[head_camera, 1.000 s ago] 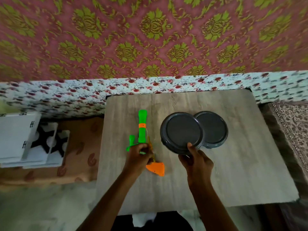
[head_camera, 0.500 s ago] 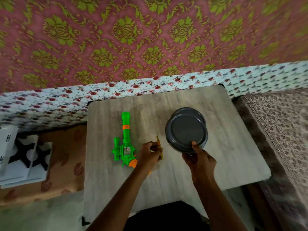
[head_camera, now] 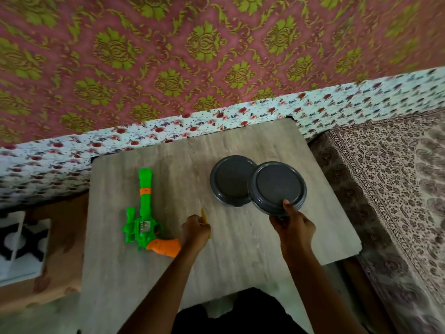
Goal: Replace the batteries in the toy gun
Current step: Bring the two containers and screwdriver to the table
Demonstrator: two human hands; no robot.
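Fingers [head_camera: 287,205] of the right hand [head_camera: 292,225] pinch the near rim of a dark grey round plastic dish [head_camera: 279,186], thumb on top. That dish overlaps the right side of a second dark grey round plastic dish [head_camera: 228,180], which lies toward the far right part of the light wood-grain bench [head_camera: 240,261]. The left hand [head_camera: 195,231], near the middle of the bench, is curled in a fist round a thin yellow tool [head_camera: 203,212]. It is probably a small screwdriver, though too little of it shows to be sure.

The green plastic toy gun with an orange grip [head_camera: 144,213] lies flat near the left edge, barrel toward the far edge. Its grip is just beside the left wrist; whether they touch cannot be told.

The step in hand looks like parting the two dishes to make places for screws and cells. To do it well:

- Lift the held dish free of its partner rather than dragging it, so the lower one does not skid.
- Set it flat on bare bench toward the right edge, back from the near right corner, where it could tip off.
- Leave a clear gap between the dishes so old and new cells cannot mix.
- Hold the tool tip away from the gun until the right hand is free to steady the toy.
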